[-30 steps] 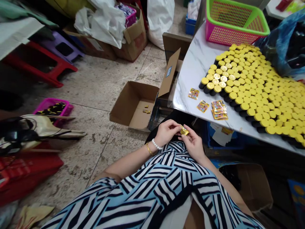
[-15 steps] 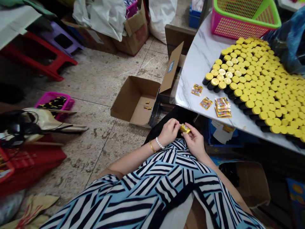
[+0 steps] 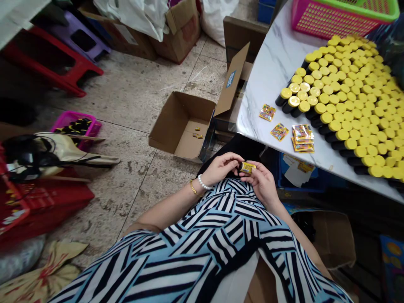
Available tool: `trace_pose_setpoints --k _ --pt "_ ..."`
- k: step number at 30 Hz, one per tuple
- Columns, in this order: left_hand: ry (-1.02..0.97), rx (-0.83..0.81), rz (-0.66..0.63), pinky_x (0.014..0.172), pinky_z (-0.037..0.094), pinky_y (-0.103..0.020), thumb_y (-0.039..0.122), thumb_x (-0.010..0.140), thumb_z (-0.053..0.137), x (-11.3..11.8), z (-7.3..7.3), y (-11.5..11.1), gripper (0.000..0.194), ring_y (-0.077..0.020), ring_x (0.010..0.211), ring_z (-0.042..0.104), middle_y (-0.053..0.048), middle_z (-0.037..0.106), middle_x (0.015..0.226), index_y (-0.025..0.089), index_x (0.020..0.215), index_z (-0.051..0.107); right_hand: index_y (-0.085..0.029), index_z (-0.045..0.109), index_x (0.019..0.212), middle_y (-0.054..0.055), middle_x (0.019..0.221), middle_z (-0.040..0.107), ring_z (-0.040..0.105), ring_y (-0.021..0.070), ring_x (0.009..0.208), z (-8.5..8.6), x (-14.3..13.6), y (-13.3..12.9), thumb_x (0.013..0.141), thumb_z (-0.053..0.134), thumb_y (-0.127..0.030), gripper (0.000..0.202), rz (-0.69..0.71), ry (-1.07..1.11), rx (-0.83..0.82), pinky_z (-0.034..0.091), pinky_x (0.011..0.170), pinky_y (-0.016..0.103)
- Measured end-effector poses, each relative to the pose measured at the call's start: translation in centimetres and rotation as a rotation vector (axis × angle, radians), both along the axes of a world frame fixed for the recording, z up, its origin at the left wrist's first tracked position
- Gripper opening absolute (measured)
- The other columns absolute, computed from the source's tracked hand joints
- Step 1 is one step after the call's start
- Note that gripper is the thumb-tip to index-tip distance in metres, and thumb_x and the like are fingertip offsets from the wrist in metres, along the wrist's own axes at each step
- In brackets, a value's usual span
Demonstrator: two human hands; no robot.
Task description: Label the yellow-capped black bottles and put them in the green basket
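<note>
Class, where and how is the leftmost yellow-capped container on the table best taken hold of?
Probably by the upper black side of the leftmost container, just under its round cap, coming from the left. It stands upright at the group's corner, facing bare tabletop, while neighbouring containers crowd its right.

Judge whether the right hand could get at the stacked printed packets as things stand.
Probably yes: the stacked printed packets lie uncovered near the edge of the marbled table, though the right hand is occupied holding a small yellow-wrapped cylinder.
</note>
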State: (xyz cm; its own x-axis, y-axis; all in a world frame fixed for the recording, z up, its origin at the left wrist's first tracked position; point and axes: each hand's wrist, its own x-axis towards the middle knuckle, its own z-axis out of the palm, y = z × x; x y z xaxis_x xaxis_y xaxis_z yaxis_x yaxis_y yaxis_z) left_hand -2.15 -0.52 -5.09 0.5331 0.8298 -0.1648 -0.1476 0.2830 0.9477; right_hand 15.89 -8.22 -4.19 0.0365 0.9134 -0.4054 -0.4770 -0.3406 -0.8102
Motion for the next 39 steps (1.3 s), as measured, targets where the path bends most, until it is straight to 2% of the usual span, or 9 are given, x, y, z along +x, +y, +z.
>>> trace_pose_setpoints --k 3,5,14,20,25,29,34,36,39 --pt "0.040 -0.030 -0.098 0.064 0.057 -0.026 0.038 0.087 0.076 0.1 0.6 0.3 0.030 -0.0113 0.065 0.067 -0.007 0.073 0.096 0.015 0.106 0.076 -0.022 0.070 0.120 0.004 0.101 0.079 0.076 0.0170 0.078 0.0 0.2 0.1 0.092 0.069 -0.036 0.032 0.017 0.033 -0.010 0.068 0.074 0.033" --pt "0.047 -0.064 -0.088 0.064 0.057 -0.026 0.036 0.084 0.080 0.3 0.9 0.4 0.029 -0.0129 0.065 0.069 -0.007 0.075 0.091 0.014 0.103 0.078 -0.022 0.070 0.125 0.004 0.104 0.079 0.076 0.0163 0.077 -0.1 0.2 0.1 0.092 0.069 -0.037 0.036 0.013 0.040 -0.016 0.069 0.074 0.033" --pt "0.102 0.086 0.143 0.053 0.051 -0.025 0.034 0.082 0.081 1.2 0.8 -1.1 0.021 -0.0105 0.056 0.062 -0.005 0.072 0.082 0.014 0.082 0.075 -0.025 0.067 0.132 0.004 0.112 0.077 0.077 0.0154 0.079 0.0 -0.2 -0.4 0.093 0.070 -0.043 0.044 -0.005 0.036 -0.027 0.070 0.077 0.033" --pt "0.325 0.374 0.251 0.067 0.050 -0.026 0.032 0.091 0.071 0.7 0.6 -1.9 0.017 -0.0144 0.075 0.062 -0.005 0.069 0.085 0.017 0.083 0.070 -0.023 0.069 0.120 0.003 0.106 0.078 0.078 0.0160 0.077 0.3 -0.5 -0.4 0.090 0.074 -0.043 0.036 -0.036 0.039 -0.042 0.068 0.070 0.027" --pt "0.164 0.104 0.116 0.060 0.047 -0.023 0.043 0.094 0.066 0.0 0.4 -1.9 0.029 -0.0112 0.063 0.057 -0.001 0.061 0.075 0.015 0.089 0.062 -0.022 0.069 0.121 0.005 0.098 0.080 0.079 0.0177 0.077 0.6 -0.6 -0.4 0.087 0.079 -0.041 0.041 0.019 0.057 -0.039 0.069 0.070 0.028" --pt "0.190 0.136 0.169 0.058 0.044 -0.020 0.044 0.093 0.068 -0.2 0.1 -2.0 0.030 -0.0094 0.064 0.055 -0.001 0.060 0.079 0.015 0.088 0.062 -0.023 0.069 0.123 0.004 0.101 0.079 0.080 0.0186 0.080 0.4 -0.5 -0.5 0.086 0.080 -0.038 0.041 0.045 0.045 -0.028 0.069 0.070 0.028" --pt "-0.029 -0.146 0.045 0.044 0.039 -0.019 0.054 0.093 0.065 0.4 -0.8 -2.0 0.039 -0.0067 0.045 0.049 0.005 0.053 0.069 0.018 0.090 0.051 -0.024 0.069 0.122 0.005 0.107 0.078 0.080 0.0185 0.086 0.1 -0.2 -0.6 0.087 0.080 -0.037 0.039 0.066 0.011 0.005 0.069 0.074 0.027" --pt "0.052 -0.041 0.045 0.046 0.043 -0.019 0.047 0.097 0.062 0.2 -0.8 -2.0 0.032 -0.0074 0.048 0.055 0.004 0.057 0.072 0.017 0.093 0.052 -0.024 0.069 0.122 0.005 0.109 0.078 0.080 0.0179 0.085 0.1 -0.1 -0.5 0.088 0.079 -0.037 0.038 0.061 -0.020 0.002 0.069 0.075 0.027" --pt "0.203 0.335 0.040 0.068 0.056 -0.024 0.032 0.098 0.062 -0.8 -0.1 -1.8 0.024 -0.0126 0.076 0.068 -0.004 0.067 0.093 0.017 0.117 0.060 -0.024 0.069 0.122 0.005 0.109 0.077 0.079 0.0170 0.083 0.2 0.2 -0.4 0.089 0.078 -0.039 0.038 0.039 -0.077 0.008 0.069 0.077 0.029"
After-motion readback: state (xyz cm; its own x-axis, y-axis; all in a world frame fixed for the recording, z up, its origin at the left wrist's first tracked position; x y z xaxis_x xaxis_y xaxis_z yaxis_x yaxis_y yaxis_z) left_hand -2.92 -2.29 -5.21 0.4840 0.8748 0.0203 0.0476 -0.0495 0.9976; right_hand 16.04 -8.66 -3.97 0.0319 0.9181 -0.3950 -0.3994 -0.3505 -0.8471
